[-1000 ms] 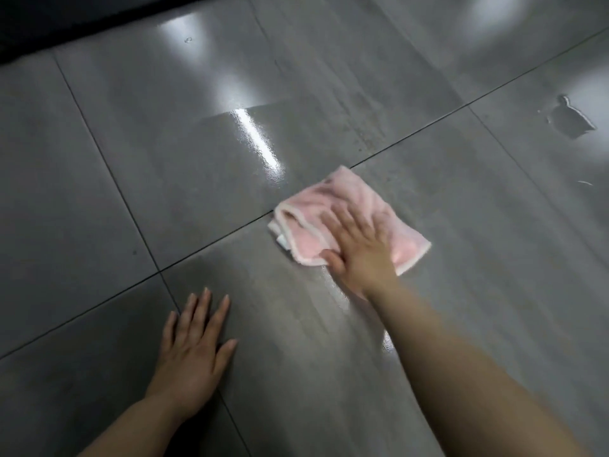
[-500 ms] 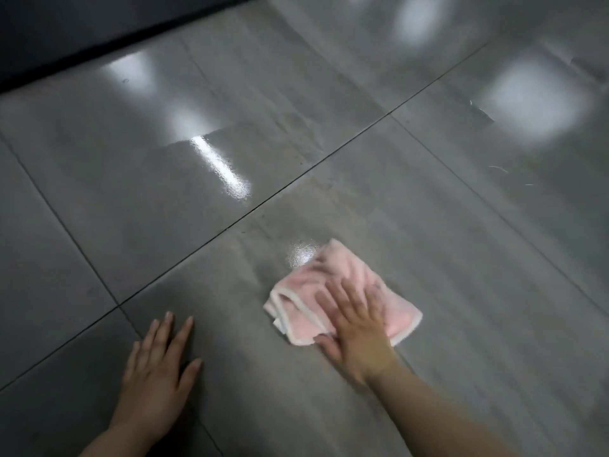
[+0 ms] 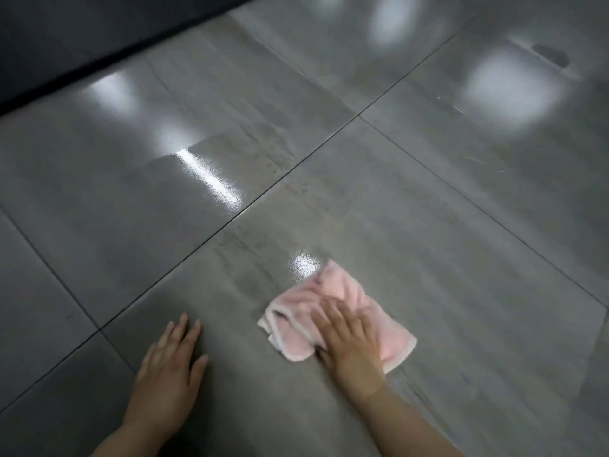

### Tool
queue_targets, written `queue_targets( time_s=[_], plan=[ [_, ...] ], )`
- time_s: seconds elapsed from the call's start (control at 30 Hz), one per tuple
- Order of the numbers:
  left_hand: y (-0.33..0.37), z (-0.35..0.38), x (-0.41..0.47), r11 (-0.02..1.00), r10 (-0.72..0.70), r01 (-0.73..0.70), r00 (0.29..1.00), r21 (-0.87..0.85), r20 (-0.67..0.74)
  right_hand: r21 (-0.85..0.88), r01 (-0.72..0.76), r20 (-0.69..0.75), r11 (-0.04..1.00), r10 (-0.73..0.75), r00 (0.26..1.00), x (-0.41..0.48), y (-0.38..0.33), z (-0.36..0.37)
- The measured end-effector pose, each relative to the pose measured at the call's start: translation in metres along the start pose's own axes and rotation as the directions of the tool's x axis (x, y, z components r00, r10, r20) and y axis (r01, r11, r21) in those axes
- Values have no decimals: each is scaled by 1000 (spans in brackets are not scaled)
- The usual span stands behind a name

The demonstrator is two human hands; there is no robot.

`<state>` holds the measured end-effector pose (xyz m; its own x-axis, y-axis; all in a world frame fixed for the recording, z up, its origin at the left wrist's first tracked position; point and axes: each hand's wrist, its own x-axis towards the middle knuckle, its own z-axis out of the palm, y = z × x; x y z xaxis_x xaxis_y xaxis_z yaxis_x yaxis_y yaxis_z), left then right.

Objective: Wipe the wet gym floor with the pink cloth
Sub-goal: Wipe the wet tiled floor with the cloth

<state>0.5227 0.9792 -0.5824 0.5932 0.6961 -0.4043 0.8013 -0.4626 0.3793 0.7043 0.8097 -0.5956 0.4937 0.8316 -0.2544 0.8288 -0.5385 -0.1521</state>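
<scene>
A folded pink cloth with a pale hem lies flat on the grey tiled floor. My right hand presses down on the cloth's near half with straight, spread fingers. My left hand rests flat on the floor to the left of the cloth, fingers straight, touching nothing else. A small shiny wet spot sits just beyond the cloth's far corner. A larger glossy wet patch spreads over the tile farther back and left.
Dark grout lines cross the floor between large tiles. A black strip borders the floor at the back left. A separate puddle lies at the far right. Bright ceiling-light reflections show on the tiles.
My right hand has slid the pink cloth toward me, off the grout line onto the near tile. My left hand stays flat on the floor. The view has shifted.
</scene>
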Motion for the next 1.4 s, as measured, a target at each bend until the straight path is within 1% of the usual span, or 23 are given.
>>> queue_targets(
  time_s=[0.07,0.13,0.2,0.23,0.27,0.33,0.43,0.47,0.5,0.57,0.67,0.73,0.8,0.87,0.93,1.0,1.07,1.13,1.2,1.27,1.4],
  plan=[
    [2,-2,2,1000,-28,27,999,4,16,85,-182,33,980,180,983,4,25,-21],
    [11,-7,0,998,-53,54,998,-14,44,105,-208,59,972,203,977,2,42,-40],
    [27,-21,-5,999,-5,8,998,-52,57,160,-230,104,960,216,971,0,45,-68],
    [35,-33,-10,998,39,-36,997,-54,59,231,-285,126,930,262,957,-4,41,-85],
    [46,-51,-17,997,71,-68,995,-47,67,304,-368,147,879,338,930,-10,36,-106],
    [67,-90,-35,995,98,-94,991,-41,89,407,-465,141,786,449,882,-28,23,-149],
    [107,-165,-68,991,119,-112,987,-71,108,508,-498,153,702,496,855,-61,4,-223],
    [122,-194,-80,989,126,-116,985,-91,121,530,-524,190,667,509,839,-73,-1,-249],
    [139,-225,-91,987,133,-120,984,-111,121,551,-552,208,626,537,817,-85,-4,-277],
    [173,-284,-114,984,142,-123,979,-130,148,600,-614,240,513,617,750,-112,-9,-335],
    [221,-362,-143,977,161,-140,979,-160,125,656,-645,275,392,671,688,-145,-15,-420],
    [252,-400,-150,983,145,-125,978,-133,148,689,-642,265,336,708,655,-163,-13,-462],
    [278,-423,-146,983,157,-142,980,-118,123,711,-633,266,305,716,645,-174,-4,-488],
    [301,-430,-135,984,167,-158,979,-83,114,735,-625,262,264,740,619,-182,14,-506],
    [326,-430,-125,982,189,-187,974,-32,123,766,-616,278,181,771,572,-187,35,-518],
    [355,-429,-116,982,190,-189,973,-23,131,783,-611,299,114,793,531,-188,61,-530],
    [381,-424,-105,988,152,-149,980,-34,129,781,-619,322,82,797,511,-185,90,-539],
    [406,-413,-89,997,72,-70,985,-15,154,781,-623,344,48,799,493,-176,125,-546],
    [432,-392,-59,998,56,-52,983,-28,175,782,-622,337,43,811,479,-156,163,-545],
    [455,-365,-24,998,69,-67,979,-14,194,775,-629,320,57,823,469,-127,201,-531],
    [490,-281,51,965,252,-262,946,24,204,741,-664,290,104,842,456,-58,274,-464]
  ],
)
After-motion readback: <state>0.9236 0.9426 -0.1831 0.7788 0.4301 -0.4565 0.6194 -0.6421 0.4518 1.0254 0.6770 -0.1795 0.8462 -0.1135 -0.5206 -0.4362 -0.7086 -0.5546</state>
